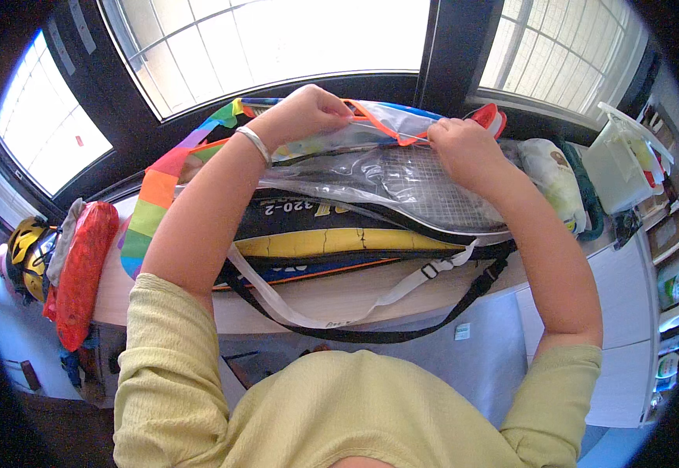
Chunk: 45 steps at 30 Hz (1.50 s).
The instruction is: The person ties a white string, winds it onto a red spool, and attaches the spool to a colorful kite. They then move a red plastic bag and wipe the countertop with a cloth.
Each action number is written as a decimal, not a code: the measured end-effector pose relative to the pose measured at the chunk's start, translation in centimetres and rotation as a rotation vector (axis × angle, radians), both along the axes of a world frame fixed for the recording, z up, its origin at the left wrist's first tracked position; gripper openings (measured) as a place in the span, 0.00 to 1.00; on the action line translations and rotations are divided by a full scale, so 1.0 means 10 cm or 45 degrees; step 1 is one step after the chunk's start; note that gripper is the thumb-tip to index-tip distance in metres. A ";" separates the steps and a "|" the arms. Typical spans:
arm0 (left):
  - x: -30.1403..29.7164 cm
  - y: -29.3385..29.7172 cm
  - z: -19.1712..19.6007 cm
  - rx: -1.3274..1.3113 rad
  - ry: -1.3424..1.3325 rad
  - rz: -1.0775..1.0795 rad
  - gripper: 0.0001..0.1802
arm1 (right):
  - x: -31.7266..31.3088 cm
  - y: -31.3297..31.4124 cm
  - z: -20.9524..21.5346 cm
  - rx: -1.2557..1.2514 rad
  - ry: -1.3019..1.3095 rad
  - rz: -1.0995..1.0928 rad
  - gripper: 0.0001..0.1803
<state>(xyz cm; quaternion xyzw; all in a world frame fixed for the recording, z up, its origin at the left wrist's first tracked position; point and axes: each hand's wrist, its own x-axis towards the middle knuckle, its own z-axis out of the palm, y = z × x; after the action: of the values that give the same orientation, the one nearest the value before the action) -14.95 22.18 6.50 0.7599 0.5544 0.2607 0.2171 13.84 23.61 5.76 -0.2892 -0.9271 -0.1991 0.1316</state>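
Observation:
Both hands are raised over the far side of a wooden counter, at a kite (382, 121) with orange edging and pale, blue-patterned cloth. Its rainbow tail (157, 187) hangs to the left of my left forearm. My left hand (308, 115), with a white bracelet at the wrist, has its fingers closed in a pinch by the kite's upper edge. My right hand (464, 152) grips the orange edging, fingers bent. A thin pale strip runs between the hands. Just in front lies a racket bag (316, 246), black and yellow, with a strung racket (449, 187) under clear plastic.
White and black straps (386, 335) loop over the counter's front edge (308, 300). A red reel-like object (488, 118) sits by the window. At right stand a white plastic bag (554, 183) and a pale bin (620, 168). A red bundle (90, 273) and yellow helmet (29, 249) are left.

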 end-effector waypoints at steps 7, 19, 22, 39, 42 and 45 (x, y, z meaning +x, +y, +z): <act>0.06 0.01 -0.04 -0.027 -0.082 -0.036 0.11 | -0.19 0.07 -0.10 0.158 -0.018 0.169 0.07; 0.39 0.01 -0.13 0.500 0.393 -0.029 0.11 | -0.06 0.05 0.11 -0.271 0.155 -0.017 0.46; 0.69 0.00 -0.07 0.567 0.599 0.016 0.08 | 0.12 0.27 0.10 -0.322 0.071 -0.043 0.33; -0.02 -3.12 -0.56 0.623 -0.289 -0.203 0.12 | 0.28 -0.83 0.54 -0.290 0.206 -0.137 0.34; -0.45 -3.83 -1.04 0.417 -0.554 0.057 0.09 | 0.59 -1.41 0.43 -0.366 0.541 0.113 0.22; -0.76 -4.49 -1.53 0.141 -0.599 0.643 0.10 | 0.44 -2.01 -0.10 -1.014 0.891 0.650 0.08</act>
<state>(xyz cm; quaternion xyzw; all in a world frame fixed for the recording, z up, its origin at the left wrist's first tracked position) -22.50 -22.70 -8.78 0.5284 0.6447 0.5041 0.2260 18.23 3.55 4.77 -0.1323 -0.8722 0.3097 0.3548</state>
